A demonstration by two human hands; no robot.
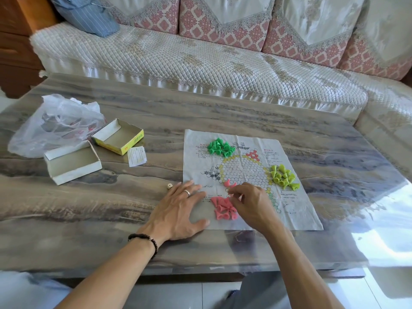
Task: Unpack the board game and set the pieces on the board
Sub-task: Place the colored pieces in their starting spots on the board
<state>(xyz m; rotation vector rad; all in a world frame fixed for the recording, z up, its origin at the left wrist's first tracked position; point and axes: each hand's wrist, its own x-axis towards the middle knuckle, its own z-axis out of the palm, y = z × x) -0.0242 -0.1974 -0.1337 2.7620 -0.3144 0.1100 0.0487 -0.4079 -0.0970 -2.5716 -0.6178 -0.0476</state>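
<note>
Left hand (178,210) flat on paper board (296,210), right hand (249,204) seemingly pinching pink pieces (221,208).

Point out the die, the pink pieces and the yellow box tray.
die (169,186), head view, on its top face.
pink pieces (223,208), head view, middle of the pile.
yellow box tray (118,136), head view, its inner floor.

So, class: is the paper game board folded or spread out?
Spread out. The board lies flat on the table with all four edges showing, its creases opened, and piles of pieces resting on it.
</note>
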